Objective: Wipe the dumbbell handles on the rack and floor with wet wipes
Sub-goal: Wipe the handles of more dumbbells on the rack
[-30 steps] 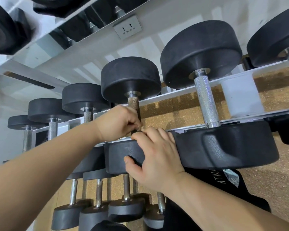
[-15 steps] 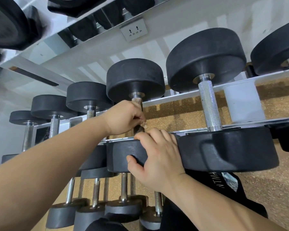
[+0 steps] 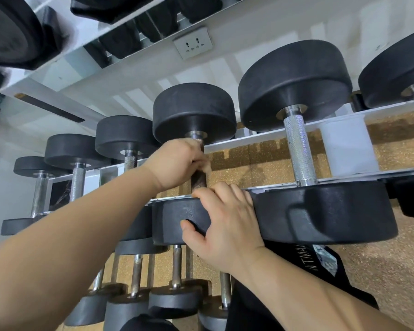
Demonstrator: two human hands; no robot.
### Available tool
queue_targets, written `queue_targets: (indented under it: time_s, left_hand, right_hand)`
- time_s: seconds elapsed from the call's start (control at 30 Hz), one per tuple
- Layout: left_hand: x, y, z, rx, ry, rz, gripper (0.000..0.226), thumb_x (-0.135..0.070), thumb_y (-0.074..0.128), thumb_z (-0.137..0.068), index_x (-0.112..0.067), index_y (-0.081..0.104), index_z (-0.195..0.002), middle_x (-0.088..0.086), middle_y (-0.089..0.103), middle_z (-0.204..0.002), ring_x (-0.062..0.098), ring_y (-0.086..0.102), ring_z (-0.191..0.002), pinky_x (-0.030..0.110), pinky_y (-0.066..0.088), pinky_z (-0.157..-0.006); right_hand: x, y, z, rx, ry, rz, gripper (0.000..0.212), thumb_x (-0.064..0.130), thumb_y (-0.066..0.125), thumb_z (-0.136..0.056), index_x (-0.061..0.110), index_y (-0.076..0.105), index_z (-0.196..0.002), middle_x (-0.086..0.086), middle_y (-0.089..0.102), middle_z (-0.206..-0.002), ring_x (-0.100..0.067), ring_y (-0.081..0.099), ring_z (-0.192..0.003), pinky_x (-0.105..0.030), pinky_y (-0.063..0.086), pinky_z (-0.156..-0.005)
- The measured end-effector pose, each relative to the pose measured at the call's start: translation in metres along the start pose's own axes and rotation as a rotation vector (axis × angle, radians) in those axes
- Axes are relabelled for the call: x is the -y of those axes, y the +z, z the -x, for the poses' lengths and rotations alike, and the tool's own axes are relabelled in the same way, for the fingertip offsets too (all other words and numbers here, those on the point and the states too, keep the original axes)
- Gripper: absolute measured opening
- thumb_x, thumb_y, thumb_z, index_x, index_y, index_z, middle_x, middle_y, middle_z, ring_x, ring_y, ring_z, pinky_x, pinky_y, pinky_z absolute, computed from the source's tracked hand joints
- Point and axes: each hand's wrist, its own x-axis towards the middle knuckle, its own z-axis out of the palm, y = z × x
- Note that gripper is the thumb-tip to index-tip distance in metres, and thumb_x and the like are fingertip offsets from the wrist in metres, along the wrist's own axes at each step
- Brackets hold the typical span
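On the rack's (image 3: pixel 268 137) middle tier, the left hand (image 3: pixel 177 161) is closed around a dumbbell handle (image 3: pixel 198 179); any wipe inside is hidden. The right hand (image 3: pixel 225 225) grips that dumbbell's near head (image 3: pixel 170 220), fingers curled over its top.

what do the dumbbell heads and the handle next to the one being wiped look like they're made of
Dumbbell heads: likely rubber or a rubber-like coating, matte black, faintly scuffed, no shine. Neighbouring handle: metal, probably chromed steel, bright silver with fine cross-hatched knurling and smooth polished collars at both ends.

a white wall socket (image 3: pixel 193 43) sits on the wall above, and a black printed garment (image 3: pixel 320 263) lies over the speckled cork floor (image 3: pixel 397 263).
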Motion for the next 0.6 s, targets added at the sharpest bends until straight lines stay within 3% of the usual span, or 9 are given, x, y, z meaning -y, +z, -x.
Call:
queue_targets:
  time_s: [0.13,0.23,0.3,0.37,0.43,0.5,0.6]
  left_hand:
    - [0.006,0.003,-0.014,-0.179,-0.080,-0.106,0.015,-0.013,0.064,-0.083,-0.012,0.079,-0.084,0.008,0.067,-0.080,0.031,0.067,-0.070,0.032,0.055,-0.066]
    - [0.006,0.000,0.000,-0.036,-0.042,0.080,0.010,-0.007,0.074,-0.084,-0.014,0.081,-0.087,-0.001,0.069,-0.082,0.017,0.065,-0.077,0.025,0.051,-0.075]
    - [0.004,-0.001,0.012,0.064,0.004,0.128,0.010,-0.008,0.077,-0.084,-0.014,0.082,-0.090,-0.004,0.067,-0.081,0.013,0.064,-0.075,0.019,0.048,-0.073]
    - [0.004,0.003,0.015,0.036,0.021,0.084,0.014,-0.018,0.067,-0.089,-0.015,0.081,-0.091,-0.004,0.066,-0.080,0.013,0.062,-0.075,0.021,0.048,-0.070]
    - [0.007,0.007,0.007,-0.097,0.024,-0.017,0.022,-0.021,0.059,-0.089,-0.015,0.080,-0.088,0.000,0.065,-0.078,0.018,0.061,-0.073,0.028,0.051,-0.067]
    - [0.011,0.008,-0.006,-0.188,-0.033,-0.151,0.010,-0.010,0.068,-0.083,-0.010,0.077,-0.085,0.007,0.063,-0.076,0.029,0.062,-0.067,0.034,0.053,-0.060]
    - [0.011,0.010,-0.016,-0.150,-0.103,-0.235,0.019,0.003,0.076,-0.073,-0.007,0.076,-0.089,0.010,0.062,-0.077,0.035,0.061,-0.065,0.038,0.056,-0.056]
  right_hand:
    - [0.000,-0.001,0.000,0.003,-0.001,0.007,0.049,0.058,0.057,-0.078,0.025,0.062,-0.114,0.005,0.052,-0.100,-0.022,0.049,-0.097,-0.041,0.039,-0.089]
    - [0.000,0.000,0.000,0.002,-0.005,0.007,0.049,0.059,0.057,-0.077,0.025,0.063,-0.113,0.005,0.052,-0.099,-0.022,0.048,-0.096,-0.041,0.039,-0.088]
    - [0.000,0.000,0.000,0.008,-0.004,0.007,0.049,0.059,0.056,-0.077,0.025,0.062,-0.112,0.006,0.052,-0.099,-0.022,0.048,-0.096,-0.041,0.039,-0.088]
    - [0.000,0.000,0.000,0.011,-0.003,0.003,0.049,0.059,0.056,-0.077,0.025,0.062,-0.112,0.006,0.052,-0.100,-0.022,0.048,-0.097,-0.041,0.039,-0.088]
    - [0.000,0.000,-0.001,0.005,-0.003,0.005,0.049,0.059,0.057,-0.077,0.025,0.063,-0.112,0.006,0.053,-0.100,-0.022,0.049,-0.097,-0.041,0.039,-0.088]
    - [-0.001,0.001,0.000,-0.004,-0.005,0.007,0.049,0.058,0.058,-0.076,0.025,0.063,-0.112,0.005,0.053,-0.100,-0.022,0.049,-0.096,-0.041,0.039,-0.088]
    - [-0.001,0.003,-0.001,-0.026,-0.009,-0.005,0.049,0.056,0.060,-0.075,0.024,0.064,-0.112,0.004,0.054,-0.099,-0.023,0.050,-0.096,-0.041,0.040,-0.087]
